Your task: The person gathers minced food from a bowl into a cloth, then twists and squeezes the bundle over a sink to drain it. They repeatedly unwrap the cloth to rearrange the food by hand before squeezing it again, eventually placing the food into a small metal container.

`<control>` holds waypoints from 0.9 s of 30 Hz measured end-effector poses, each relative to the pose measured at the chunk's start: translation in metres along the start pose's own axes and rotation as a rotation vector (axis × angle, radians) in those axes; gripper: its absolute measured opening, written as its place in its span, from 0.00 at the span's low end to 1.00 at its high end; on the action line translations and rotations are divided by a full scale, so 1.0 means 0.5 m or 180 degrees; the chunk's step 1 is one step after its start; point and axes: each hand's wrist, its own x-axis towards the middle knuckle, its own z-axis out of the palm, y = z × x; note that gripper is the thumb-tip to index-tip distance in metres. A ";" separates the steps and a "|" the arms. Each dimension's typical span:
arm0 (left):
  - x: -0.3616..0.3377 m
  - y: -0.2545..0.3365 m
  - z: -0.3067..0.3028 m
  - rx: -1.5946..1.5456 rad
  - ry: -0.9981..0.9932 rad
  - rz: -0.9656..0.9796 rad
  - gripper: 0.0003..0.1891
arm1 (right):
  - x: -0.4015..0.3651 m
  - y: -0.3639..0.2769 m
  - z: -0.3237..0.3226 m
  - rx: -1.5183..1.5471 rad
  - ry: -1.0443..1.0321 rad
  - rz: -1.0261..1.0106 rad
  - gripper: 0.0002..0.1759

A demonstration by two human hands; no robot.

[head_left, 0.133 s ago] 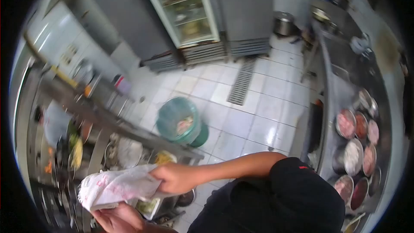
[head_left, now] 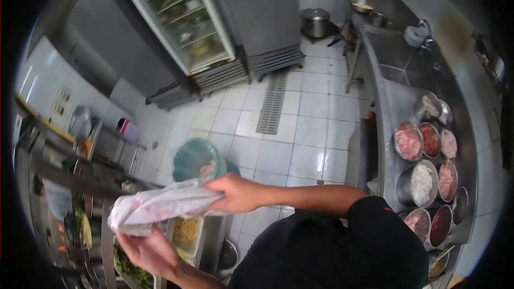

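A white cloth [head_left: 160,207] with pinkish-red marks stretches between my two hands, bunched into a long bundle; whether anything is wrapped inside is hidden. My right hand [head_left: 238,194] grips its right end, fingers closed around the fabric. Under the bundle's left end is my left hand [head_left: 149,251], palm turned up, its fingers and thumb holding the fabric from below, with the fingertips partly covered. Below the cloth stand a tray of yellowish shredded food [head_left: 187,230] and a container of green leaves [head_left: 131,267].
A green bin [head_left: 184,155] with a liner stands on the tiled floor beyond the cloth. On the right, a steel counter [head_left: 385,112] carries several metal bowls of meat [head_left: 409,142]. Fridges [head_left: 257,10] line the back; a lidded pot [head_left: 316,20] sits near them. A person [head_left: 58,200] is at far left.
My view has turned, so the room has shifted left and the counter shows more fully. The cloth stays in both hands, its right end a little higher in view.
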 end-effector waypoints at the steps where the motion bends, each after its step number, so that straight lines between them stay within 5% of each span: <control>1: -0.003 -0.075 0.031 0.0018 0.0110 -0.0149 0.23 | -0.049 -0.022 -0.094 -0.0363 0.0018 0.0367 0.17; 7: 0.130 -0.325 0.107 0.0116 0.0175 -0.1198 0.19 | -0.115 -0.010 -0.389 -0.0446 0.0919 0.0897 0.13; 14: 0.281 -0.623 0.212 0.1349 0.0069 -0.1297 0.10 | -0.035 0.022 -0.688 0.0068 0.1728 0.0511 0.11; 17: 0.357 -0.755 0.282 0.0548 -0.0196 -0.1674 0.09 | 0.000 0.026 -0.805 -0.0242 0.1923 0.0910 0.13; 21: 0.421 -0.946 0.451 -0.0092 -0.1398 -0.2321 0.25 | 0.008 -0.007 -0.934 -0.0270 0.2152 0.0997 0.14; 23: 0.413 -1.017 0.570 0.0511 -0.2555 -0.1958 0.41 | -0.007 -0.017 -0.994 -0.0364 0.2281 0.1051 0.13; 27: 0.393 -1.181 0.718 0.1204 -0.3856 -0.1571 0.32 | -0.052 -0.022 -1.109 -0.0696 0.2941 0.1003 0.14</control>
